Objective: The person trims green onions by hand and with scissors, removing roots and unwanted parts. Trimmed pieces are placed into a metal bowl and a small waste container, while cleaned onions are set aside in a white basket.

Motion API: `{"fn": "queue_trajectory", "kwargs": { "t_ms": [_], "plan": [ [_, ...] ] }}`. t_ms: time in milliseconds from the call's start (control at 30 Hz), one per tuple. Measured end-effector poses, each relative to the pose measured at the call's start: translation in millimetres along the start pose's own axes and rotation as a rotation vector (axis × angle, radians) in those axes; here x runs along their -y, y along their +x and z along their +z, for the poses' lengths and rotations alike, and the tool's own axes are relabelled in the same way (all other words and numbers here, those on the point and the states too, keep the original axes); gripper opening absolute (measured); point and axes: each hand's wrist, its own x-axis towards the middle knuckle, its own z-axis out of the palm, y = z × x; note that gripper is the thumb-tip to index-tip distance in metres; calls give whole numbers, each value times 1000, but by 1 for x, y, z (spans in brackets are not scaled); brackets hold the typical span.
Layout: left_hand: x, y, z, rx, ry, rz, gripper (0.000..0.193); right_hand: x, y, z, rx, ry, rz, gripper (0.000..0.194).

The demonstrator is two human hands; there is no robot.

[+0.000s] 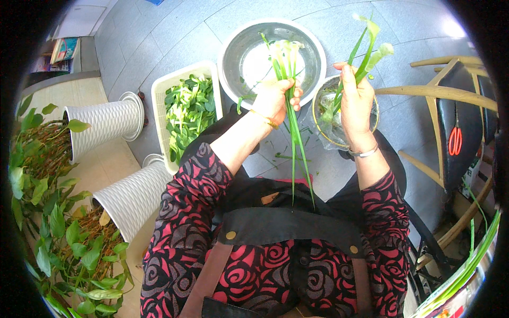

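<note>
My left hand (278, 97) grips a small bunch of scallion-like greens (293, 119). Their pale ends point away from me over a metal basin (228, 71), and the long leaf tips hang towards my apron. To the right, my right hand (356, 105) pinches a few loose green leaves (368, 55) with pale, wilted-looking ends. That hand is above a round waste bin (377, 115) lined with a clear plastic bag, where plant scraps (328, 107) lie. The basin has a wide pale rim and some green bits inside.
A cream plastic basket (158, 107) of leafy greens (189, 111) stands left of the basin. Two white woven-pattern planters (105, 123) lie tipped at far left. On the right, red-handled scissors (455, 139) rest on a chair (441, 111); more long greens (465, 274) lie lower right.
</note>
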Motion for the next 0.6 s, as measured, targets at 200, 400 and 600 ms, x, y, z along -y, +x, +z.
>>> {"fn": "queue_trajectory", "kwargs": {
  "t_ms": [200,400,600],
  "plan": [
    [2,-3,8,-3,61,-34,14,3,1,0,-17,23,-24,18],
    [-1,-4,10,-29,37,-77,15,3,-5,5,53,-209,-248,10],
    [1,-3,9,-4,-152,-25,15,0,-16,7,261,-824,-977,27]
  ]
}}
